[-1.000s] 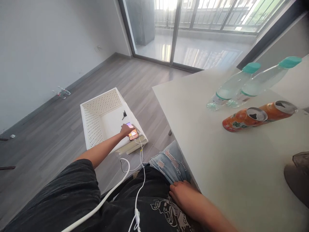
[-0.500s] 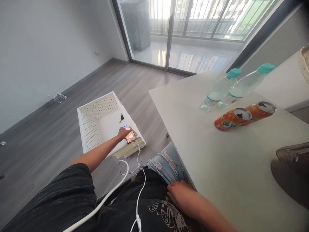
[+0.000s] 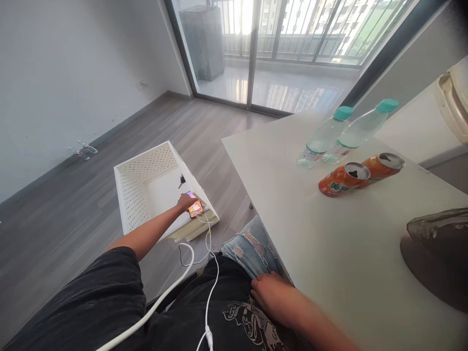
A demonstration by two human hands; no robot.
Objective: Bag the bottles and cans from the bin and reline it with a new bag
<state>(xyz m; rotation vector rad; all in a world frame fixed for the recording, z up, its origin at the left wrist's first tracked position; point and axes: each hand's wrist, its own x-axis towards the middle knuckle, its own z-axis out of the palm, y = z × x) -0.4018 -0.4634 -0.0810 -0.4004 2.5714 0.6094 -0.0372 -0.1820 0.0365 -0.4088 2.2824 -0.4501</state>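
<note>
Seen from the wearer's own head, looking down, a person sits beside a white desk [image 3: 321, 243]. The left arm stretches forward, and the left hand [image 3: 186, 201] is closed on the upper left edge of a phone [image 3: 196, 210] with a lit, colourful screen; the thumb lies across the display and the other fingers are mostly hidden. The phone is by the near right corner of a white basket [image 3: 137, 201] with perforated sides, close to the basket's rim. A thin white cable [image 3: 213, 285] runs from the phone's lower end back toward the person's body. Just beyond the left hand, inside the basket, lies a dark key [image 3: 182, 181].

The right hand [image 3: 269, 291] rests on the person's lap at the edge of a black T-shirt [image 3: 175, 321], next to ripped blue jeans [image 3: 250, 246]. Its fingers are loosely bent, and its palm is turned down out of sight, so whether it holds anything cannot be told. It is well apart from the phone, which lies ahead and to its left.

On the desk, to the right, two clear bottles with teal caps [image 3: 342, 113] stand near two orange cans [image 3: 338, 180]. A dark, see-through object [image 3: 437, 263] is cut off at the right edge.
</note>
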